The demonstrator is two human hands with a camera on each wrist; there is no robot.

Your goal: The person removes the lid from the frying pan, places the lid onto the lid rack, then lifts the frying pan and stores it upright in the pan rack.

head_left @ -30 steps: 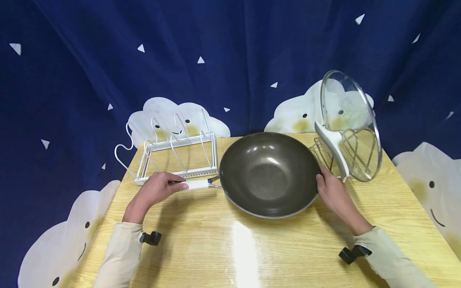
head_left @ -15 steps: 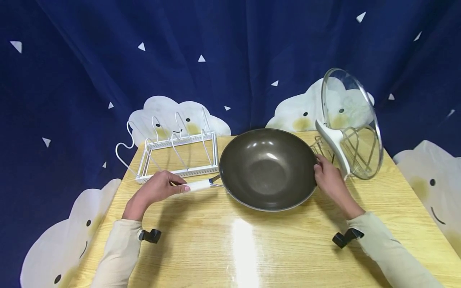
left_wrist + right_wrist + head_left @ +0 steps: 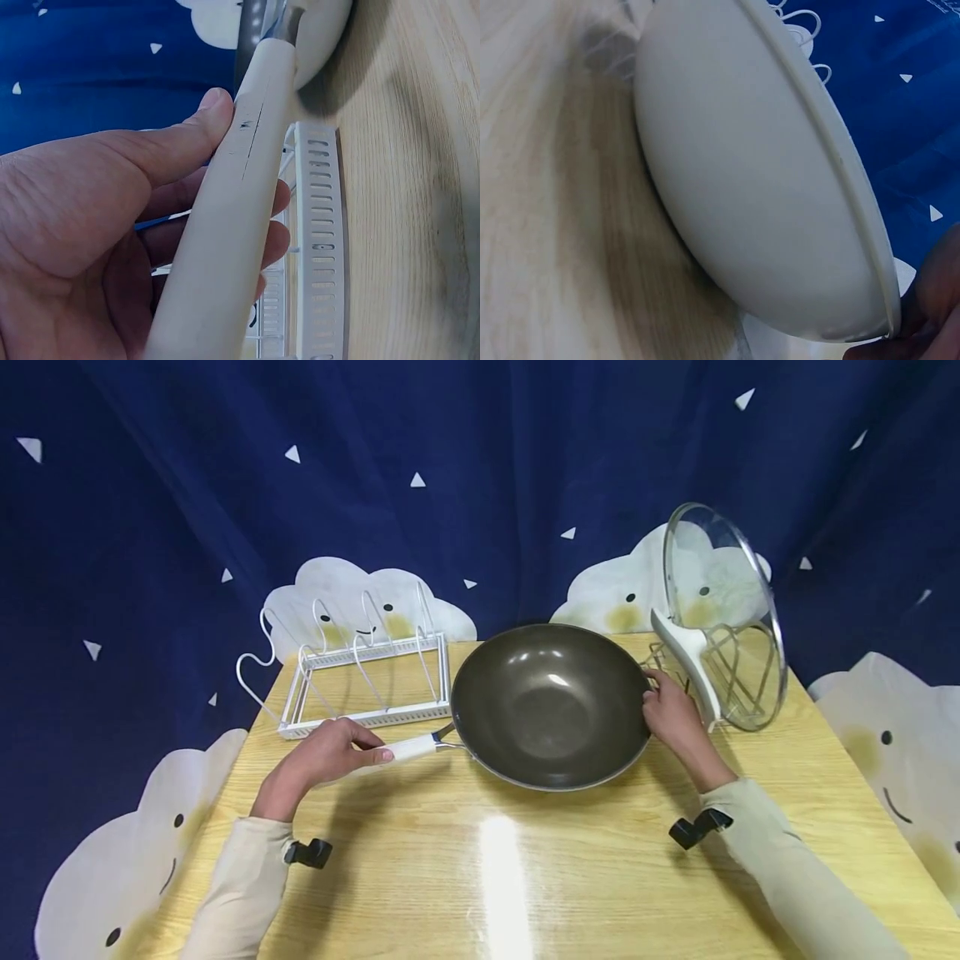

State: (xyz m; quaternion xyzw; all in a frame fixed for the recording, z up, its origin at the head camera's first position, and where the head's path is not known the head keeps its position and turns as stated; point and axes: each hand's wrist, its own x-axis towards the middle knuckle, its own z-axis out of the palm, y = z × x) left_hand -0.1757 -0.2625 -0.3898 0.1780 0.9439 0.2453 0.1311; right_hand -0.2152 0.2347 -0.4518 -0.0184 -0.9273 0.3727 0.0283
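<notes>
A wok (image 3: 551,722) with a dark inside, a pale outside and a white handle (image 3: 408,748) is at the middle of the table. My left hand (image 3: 326,758) grips the handle, thumb along one side and fingers curled beneath it in the left wrist view. At the opposite rim, my right hand (image 3: 673,714) pinches the edge. The pale outer wall (image 3: 750,172) fills much of the right wrist view, low over the wooden surface. Whether the base touches the table cannot be told. Only a dark part of the right hand (image 3: 934,300) shows there.
Left of the wok stands a white wire rack (image 3: 390,717) with several upright loops. At the right, a glass lid (image 3: 780,652) with a white handle (image 3: 686,647) stands on edge in a metal wire rack (image 3: 738,652). A blue curtain (image 3: 480,485) hangs behind the wooden table (image 3: 420,877).
The wok's near rim has risen a little and the wok has shifted slightly toward the back. My right hand has moved left and back with the rim; my left hand keeps the handle.
</notes>
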